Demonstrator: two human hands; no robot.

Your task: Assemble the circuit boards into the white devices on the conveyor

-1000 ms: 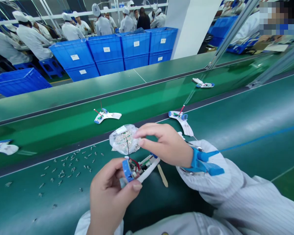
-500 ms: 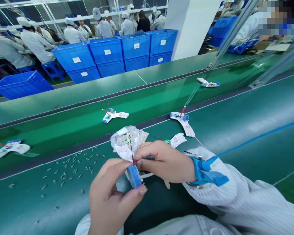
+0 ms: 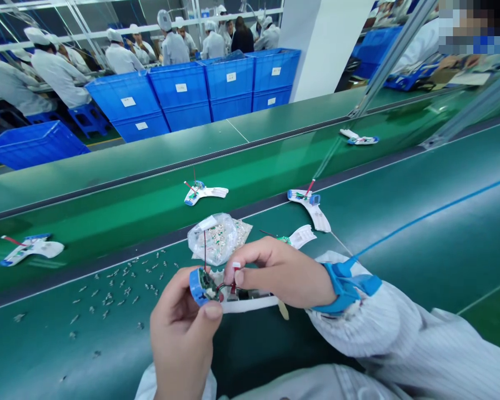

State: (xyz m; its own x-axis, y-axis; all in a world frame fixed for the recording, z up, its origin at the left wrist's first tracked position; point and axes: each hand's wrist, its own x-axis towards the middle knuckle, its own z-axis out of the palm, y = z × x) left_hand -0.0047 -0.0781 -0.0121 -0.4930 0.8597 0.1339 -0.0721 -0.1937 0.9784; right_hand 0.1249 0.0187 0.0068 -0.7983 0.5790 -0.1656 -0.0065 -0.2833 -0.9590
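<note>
My left hand (image 3: 183,328) is closed on a blue-rimmed part with a small circuit board (image 3: 208,284), gripped by its edges between thumb and fingers. The board side now faces right, and a thin dark red wire stands up from it. My right hand (image 3: 279,272) pinches a red wire lead with a white connector (image 3: 235,266) at its end. Dark wires run between that lead and the board. Below the right hand lies a white curved plastic shell (image 3: 250,305), partly hidden by the fingers.
A clear bag of small parts (image 3: 212,239) lies beyond my hands. Tiny metal pieces (image 3: 108,299) are scattered at left. White shell assemblies ride on the green conveyor (image 3: 129,205); another assembly (image 3: 310,211) rests on the bench. A blue cord (image 3: 441,214) runs from my right wristband. Co-workers and blue crates stand behind.
My left hand has turned the blue-rimmed part, bringing its board into view and moving it left. The white connector is now visible at my right fingers. Shells on the conveyor have shifted right.
</note>
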